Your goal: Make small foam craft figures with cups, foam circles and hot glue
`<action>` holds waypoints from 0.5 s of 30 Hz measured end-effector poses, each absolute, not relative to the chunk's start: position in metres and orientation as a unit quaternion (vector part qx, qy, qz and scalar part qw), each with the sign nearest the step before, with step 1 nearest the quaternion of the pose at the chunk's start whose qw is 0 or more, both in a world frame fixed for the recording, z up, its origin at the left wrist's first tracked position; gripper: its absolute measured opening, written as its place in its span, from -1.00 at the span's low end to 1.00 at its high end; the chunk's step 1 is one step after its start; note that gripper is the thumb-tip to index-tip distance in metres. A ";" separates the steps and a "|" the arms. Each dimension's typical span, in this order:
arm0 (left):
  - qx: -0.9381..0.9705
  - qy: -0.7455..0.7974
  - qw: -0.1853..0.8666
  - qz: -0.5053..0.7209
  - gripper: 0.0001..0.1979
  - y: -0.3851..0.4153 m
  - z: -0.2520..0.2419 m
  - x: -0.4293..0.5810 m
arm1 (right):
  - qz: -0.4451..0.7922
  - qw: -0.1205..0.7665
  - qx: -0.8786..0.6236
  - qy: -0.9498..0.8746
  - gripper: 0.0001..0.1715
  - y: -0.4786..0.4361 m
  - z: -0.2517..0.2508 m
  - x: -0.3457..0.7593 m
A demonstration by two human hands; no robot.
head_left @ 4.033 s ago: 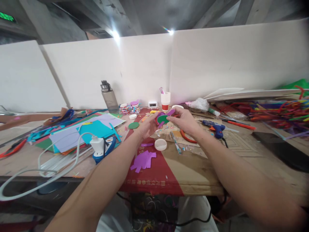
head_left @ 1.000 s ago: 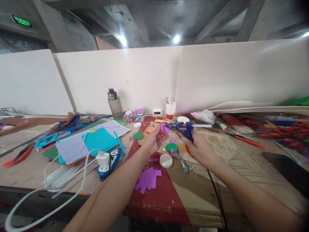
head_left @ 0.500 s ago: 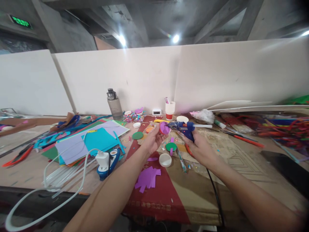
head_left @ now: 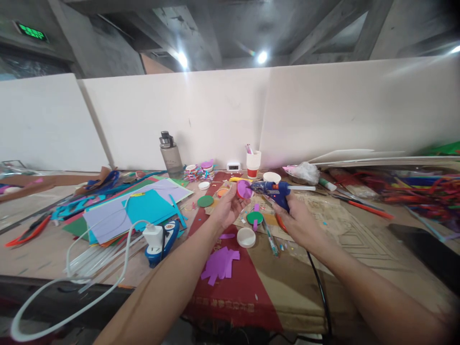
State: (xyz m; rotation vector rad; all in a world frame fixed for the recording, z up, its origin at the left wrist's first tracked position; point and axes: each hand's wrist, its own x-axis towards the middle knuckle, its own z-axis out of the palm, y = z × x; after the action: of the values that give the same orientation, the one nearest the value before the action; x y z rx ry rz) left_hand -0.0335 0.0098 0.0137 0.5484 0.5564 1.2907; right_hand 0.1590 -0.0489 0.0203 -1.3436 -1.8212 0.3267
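Between the fingers of my left hand is a small purple disc with a reddish edge. My right hand is wrapped round a blue glue gun, a clear glue stick jutting from its back. The nozzle points left and meets or nearly meets the disc's face; I cannot tell which. Below them lie a green disc with purple tabs, a shallow white lid and a pile of purple strips. Another green disc rests left of my left hand.
Coloured foam sheets and a blue-and-white power strip are on the left. A water bottle, a cup with pens and a small clock stand along the white partition. A black cable trails from the glue gun.
The purple disc has turned slightly and shifted a little left, its face showing more to the camera. Both hands keep their holds, and the glue gun stays almost in place.
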 end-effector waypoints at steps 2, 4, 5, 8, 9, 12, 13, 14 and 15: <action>0.253 0.261 0.733 0.575 -0.84 0.009 0.013 -0.033 | 0.128 0.420 -0.532 -0.724 -0.54 -0.049 0.020 0.159; 0.259 0.261 0.731 0.575 -0.84 0.009 0.013 -0.033 | 0.122 0.419 -0.530 -0.727 -0.54 -0.049 0.019 0.159; 0.260 0.258 0.729 0.579 -0.85 0.010 0.014 -0.033 | 0.116 0.417 -0.529 -0.729 -0.54 -0.049 0.018 0.159; 0.260 0.242 0.722 0.594 -0.84 0.010 0.015 -0.035 | 0.103 0.414 -0.533 -0.731 -0.58 -0.049 0.016 0.160; 0.259 0.239 0.721 0.596 -0.83 0.011 0.015 -0.036 | 0.104 0.415 -0.532 -0.731 -0.58 -0.049 0.016 0.160; 0.262 0.239 0.724 0.592 -0.84 0.011 0.015 -0.036 | 0.118 0.421 -0.530 -0.727 -0.56 -0.049 0.017 0.160; 0.262 0.243 0.727 0.587 -0.84 0.010 0.014 -0.036 | 0.123 0.422 -0.531 -0.724 -0.55 -0.049 0.018 0.160; 0.261 0.247 0.730 0.582 -0.84 0.010 0.014 -0.035 | 0.125 0.423 -0.533 -0.721 -0.55 -0.048 0.018 0.159; 0.260 0.251 0.732 0.578 -0.84 0.010 0.013 -0.035 | 0.126 0.422 -0.537 -0.719 -0.55 -0.048 0.018 0.159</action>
State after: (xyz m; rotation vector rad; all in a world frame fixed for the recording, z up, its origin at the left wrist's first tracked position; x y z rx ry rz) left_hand -0.0347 0.0099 0.0130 0.5712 0.5516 1.2707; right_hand 0.1593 -0.0485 0.0184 -1.3438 -1.8013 0.3151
